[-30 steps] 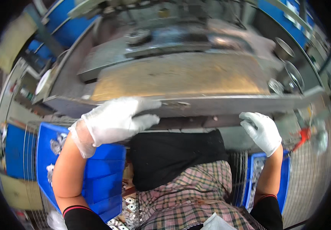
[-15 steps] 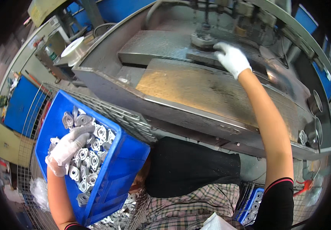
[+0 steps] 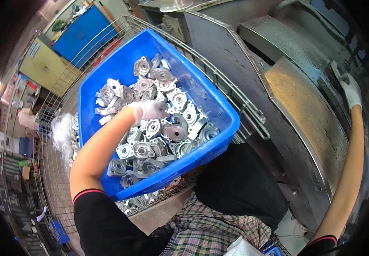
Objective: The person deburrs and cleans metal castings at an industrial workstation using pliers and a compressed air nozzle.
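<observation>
Clear plastic bag (image 3: pixel 62 132) at far left, against the wire mesh cart (image 3: pixel 56 179). Beside it, blue plastic bin (image 3: pixel 231 123), holding a loose heap of grey flanged metal castings (image 3: pixel 178 99), each with a ringed centre and ear-like lugs. Judged handling: stiff, fairly dense for their size, unlikely to break; smooth faces may slip under a glove, and lugs may catch on neighbours. Best hold, probably: across the outer rim or by one free lug, on a piece lying uppermost.

Gloved left hand (image 3: pixel 152 110) is over the middle of the heap, fingers bunched and pointing right; cannot tell whether a casting is gripped.

Further right, machine trough (image 3: pixel 235 64) with yellow-brown plate (image 3: pixel 299 106). At far right, gloved right hand (image 3: pixel 352 89) is at the end of a dark bar (image 3: pixel 331 81); contact and finger closure cannot be told. Hands well apart.

Compared with half a second ago: view swung left, so the bin now sits near centre; left hand farther in over the heap; the right hand, then by a round fixture, now at the bar; that fixture not discernible.
</observation>
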{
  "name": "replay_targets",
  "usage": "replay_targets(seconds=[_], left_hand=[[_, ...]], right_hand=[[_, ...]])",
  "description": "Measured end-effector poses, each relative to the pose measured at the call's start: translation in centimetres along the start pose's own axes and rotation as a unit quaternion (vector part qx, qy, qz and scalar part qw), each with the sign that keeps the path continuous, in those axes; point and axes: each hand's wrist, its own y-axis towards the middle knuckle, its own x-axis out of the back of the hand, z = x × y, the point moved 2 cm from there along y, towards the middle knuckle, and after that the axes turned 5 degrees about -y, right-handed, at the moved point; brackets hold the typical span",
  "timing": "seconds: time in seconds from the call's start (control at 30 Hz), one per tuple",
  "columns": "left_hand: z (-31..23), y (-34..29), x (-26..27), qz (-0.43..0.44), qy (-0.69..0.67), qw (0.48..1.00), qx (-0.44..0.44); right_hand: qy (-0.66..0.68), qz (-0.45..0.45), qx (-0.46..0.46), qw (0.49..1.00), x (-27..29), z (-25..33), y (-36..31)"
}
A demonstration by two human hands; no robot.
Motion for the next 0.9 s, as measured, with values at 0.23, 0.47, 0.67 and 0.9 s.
replay_targets(seconds=[0.23, 0.47, 0.67, 0.9], left_hand=[[0.3, 6.4, -1.3, -0.133, 0.337, 0.924, -0.122], [1.9, 12.0, -3.0, -0.198, 0.402, 0.868, -0.215], [-3.9, 6.3, 0.4, -0.093, 0.317, 0.942, -0.056], [-8.8, -2.9, 6.0, -0.316, 0.047, 0.941, -0.109]], right_hand=[[0.077, -0.071, 0.072, 0.992, 3.3, 2.4, -11.3], [0.031, -0.016, 0.014, 0.999, 6.5, 3.4, -26.5], [0.028, -0.038, -0.030, 0.998, 5.6, 0.2, -32.7], [0.061, -0.129, -0.230, 0.963, 9.8, -4.3, -40.0]])
